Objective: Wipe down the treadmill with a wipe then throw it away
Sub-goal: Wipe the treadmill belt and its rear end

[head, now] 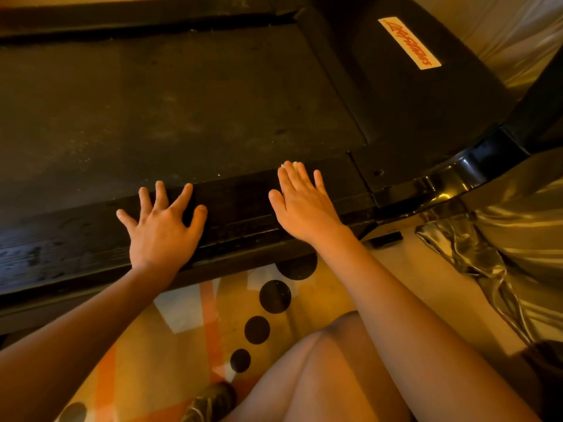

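Head view, left hand (161, 226) fingers (182, 197) spread on treadmill (213, 102), right hand (301, 205) fingers (291, 179) together pressing wipe (294, 163)

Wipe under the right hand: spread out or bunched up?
Cannot tell. Only a small white edge of the wipe peeks past the right hand, which presses flat over it on the treadmill rail.

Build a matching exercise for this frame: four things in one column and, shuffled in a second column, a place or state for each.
Column one:
1. left hand
2. wipe
3. label
4. black dots

Column two:
A. printed on the rug beside the treadmill
B. fingers spread, flat on the side rail
C. peeking out from under the right hand
D. white with red lettering, on the motor cover

Pairs: 1-B, 2-C, 3-D, 4-A.
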Demonstrator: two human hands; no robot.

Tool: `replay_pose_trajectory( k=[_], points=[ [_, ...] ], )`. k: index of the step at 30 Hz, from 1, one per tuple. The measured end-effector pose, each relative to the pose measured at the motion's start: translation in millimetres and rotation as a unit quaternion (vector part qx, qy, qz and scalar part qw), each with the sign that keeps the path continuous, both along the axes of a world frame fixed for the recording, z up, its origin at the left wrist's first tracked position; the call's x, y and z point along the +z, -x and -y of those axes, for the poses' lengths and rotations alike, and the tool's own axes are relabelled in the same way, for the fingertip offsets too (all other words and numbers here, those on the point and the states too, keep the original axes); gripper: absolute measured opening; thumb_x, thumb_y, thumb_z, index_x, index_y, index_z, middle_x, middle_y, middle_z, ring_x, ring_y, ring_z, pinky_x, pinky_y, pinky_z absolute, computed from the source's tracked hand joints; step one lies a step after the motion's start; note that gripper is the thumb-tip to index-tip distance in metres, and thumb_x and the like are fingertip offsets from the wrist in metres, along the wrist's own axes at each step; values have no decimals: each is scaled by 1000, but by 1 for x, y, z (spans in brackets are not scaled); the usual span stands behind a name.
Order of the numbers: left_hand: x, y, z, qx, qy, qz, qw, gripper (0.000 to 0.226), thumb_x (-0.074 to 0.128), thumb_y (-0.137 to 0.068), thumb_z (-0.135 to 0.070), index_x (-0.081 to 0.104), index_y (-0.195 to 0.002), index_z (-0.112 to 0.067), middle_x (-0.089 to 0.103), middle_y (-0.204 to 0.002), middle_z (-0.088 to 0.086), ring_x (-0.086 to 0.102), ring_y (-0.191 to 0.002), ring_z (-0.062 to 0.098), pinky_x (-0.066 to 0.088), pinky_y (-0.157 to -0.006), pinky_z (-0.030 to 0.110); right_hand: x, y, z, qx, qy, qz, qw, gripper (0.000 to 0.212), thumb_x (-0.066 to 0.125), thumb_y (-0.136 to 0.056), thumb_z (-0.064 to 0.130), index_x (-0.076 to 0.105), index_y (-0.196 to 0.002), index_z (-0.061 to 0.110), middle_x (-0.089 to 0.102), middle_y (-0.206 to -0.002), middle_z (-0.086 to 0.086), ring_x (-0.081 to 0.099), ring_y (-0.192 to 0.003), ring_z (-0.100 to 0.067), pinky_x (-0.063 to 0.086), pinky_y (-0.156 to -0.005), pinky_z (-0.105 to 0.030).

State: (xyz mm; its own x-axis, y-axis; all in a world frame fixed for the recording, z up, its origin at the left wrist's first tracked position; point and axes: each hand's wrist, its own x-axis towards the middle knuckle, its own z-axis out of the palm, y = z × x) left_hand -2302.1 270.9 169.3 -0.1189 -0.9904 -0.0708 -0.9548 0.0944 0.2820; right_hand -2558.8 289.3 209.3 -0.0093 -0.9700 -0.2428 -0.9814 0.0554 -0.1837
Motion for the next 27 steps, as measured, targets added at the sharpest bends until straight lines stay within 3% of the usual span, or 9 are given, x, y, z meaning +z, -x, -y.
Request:
replay_pose_trajectory(
  k=[4, 12, 19, 27],
  points=[
    [1, 0, -1, 5, -1, -1, 1000, 65, 24, -102, -66, 22, -161, -38, 12, -170, 12, 0, -157, 38, 0, -117, 72, 0, 3, -66, 9, 19, -6, 1000, 61, 9, -110, 48, -6, -163, 22, -15, -171, 5, -22, -154, -11, -17, -123, -38],
    [1, 2, -1, 8, 4, 2, 1000, 66, 24, -102, -67, 26, -160, -37, 15, -170, 13, 4, -157, 37, 2, -118, 73, -2, 6, 1, -5, 3, 6, 1000, 62, 11, -110, 47, 1, -165, 19, -9, -172, 1, -15, -157, -17, -14, -123, -43],
    [-1, 1, -1, 7, 6, -2, 1000, 65, 25, -102, -67, 25, -160, -37, 14, -170, 12, 4, -157, 35, 1, -118, 72, -1, 14, -69, 11, 10, -4, 1000, 60, 9, -109, 48, -6, -163, 24, -15, -170, 7, -23, -154, -10, -19, -123, -38],
    [0, 1, -2, 12, 8, -2, 1000, 63, 26, -103, -65, 27, -160, -37, 16, -170, 12, 5, -157, 33, 1, -119, 71, -3, 9, 1, -12, 1, 12, 1000, 62, 10, -110, 48, 1, -165, 20, -7, -173, 1, -14, -157, -16, -15, -121, -43]
  ],
)
